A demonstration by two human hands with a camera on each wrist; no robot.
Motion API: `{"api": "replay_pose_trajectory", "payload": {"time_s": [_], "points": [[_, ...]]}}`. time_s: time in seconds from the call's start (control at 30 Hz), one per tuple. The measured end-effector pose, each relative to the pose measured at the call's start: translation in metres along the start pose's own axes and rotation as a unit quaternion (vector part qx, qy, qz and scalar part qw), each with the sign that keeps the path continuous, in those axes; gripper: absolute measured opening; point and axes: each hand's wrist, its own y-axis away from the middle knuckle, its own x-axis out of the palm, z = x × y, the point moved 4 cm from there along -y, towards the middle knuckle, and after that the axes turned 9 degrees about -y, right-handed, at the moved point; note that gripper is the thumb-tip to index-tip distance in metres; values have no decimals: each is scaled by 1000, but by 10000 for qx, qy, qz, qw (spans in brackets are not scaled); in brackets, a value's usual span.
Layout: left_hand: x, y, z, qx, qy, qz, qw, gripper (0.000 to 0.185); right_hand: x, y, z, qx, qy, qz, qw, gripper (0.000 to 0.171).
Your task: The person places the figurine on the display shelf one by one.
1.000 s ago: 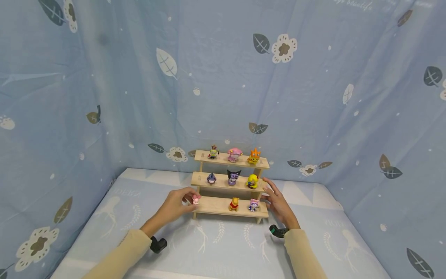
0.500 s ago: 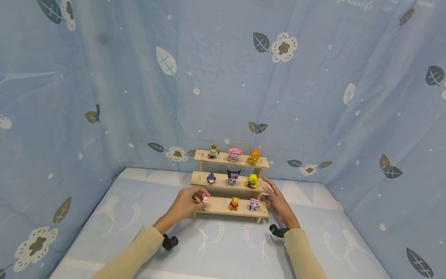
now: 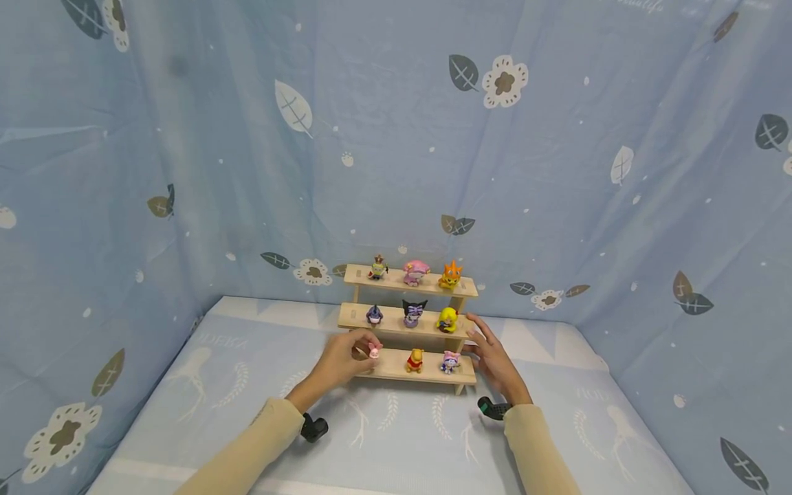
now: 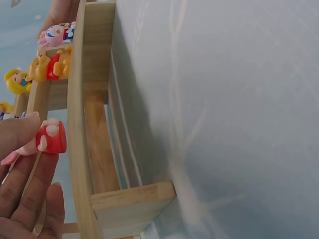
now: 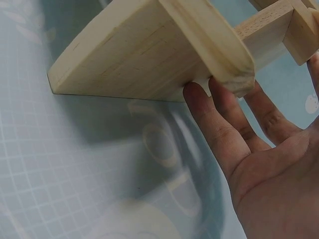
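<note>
My left hand [image 3: 339, 359] pinches a small pink Piglet figurine [image 3: 374, 352] between thumb and fingers, at the left part of the bottom step of a three-tier wooden display stand [image 3: 393, 364]. In the left wrist view the figurine's red body [image 4: 54, 138] points toward the step's board, with its pink head between the fingers. My right hand [image 3: 498, 363] is at the stand's right end, fingers extended. Its fingertips [image 5: 195, 94] touch the wooden end of the stand in the right wrist view. On the bottom step stand a Pooh figurine [image 3: 414, 361] and a pink-and-white figurine [image 3: 449, 362].
The middle step bears a blue-grey donkey figurine [image 3: 374, 315], a black-and-purple one [image 3: 414, 313] and a yellow-haired one [image 3: 447, 320]. Three more figurines, including a pink one [image 3: 416, 272], stand on the top step. Behind hangs a blue patterned curtain [image 3: 383, 103].
My left hand has moved right along the bottom step with the Piglet figurine, from the step's left end toward Pooh. My right hand has stayed at the stand's right end.
</note>
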Motion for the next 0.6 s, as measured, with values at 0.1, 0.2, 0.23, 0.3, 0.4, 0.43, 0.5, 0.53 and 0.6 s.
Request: {"api": "replay_pose_trajectory", "payload": {"time_s": [0.1,0.2,0.23,0.3,0.4,0.43,0.5,0.53,0.6], "points": [[1,1,1,-42,31,70,10000,29,2,-1,-1,-16,-11,55,10000,59],[1,2,0,-94,53,110,9999,29,5,-2,0,-50,-14,109,9999,63],[1,3,0,-110,54,108,9999,29,7,-3,0,-54,-9,110,9999,63],[0,4,1,-165,38,106,9998,29,8,-3,0,-54,-18,101,9999,62],[0,5,2,-198,19,88,9998,29,10,-3,-1,-48,-36,95,9999,60],[0,5,3,-199,7,82,9998,29,10,-3,-1,-39,-64,94,9999,59],[-1,5,4,-196,8,70,9998,30,10,-3,-1,-32,-103,112,9999,58],[-1,5,5,-197,7,67,9998,31,10,-3,-1,-30,-107,129,9999,58],[-1,4,7,-213,2,63,9998,33,10,-4,1,-30,-132,150,9998,58]]}}
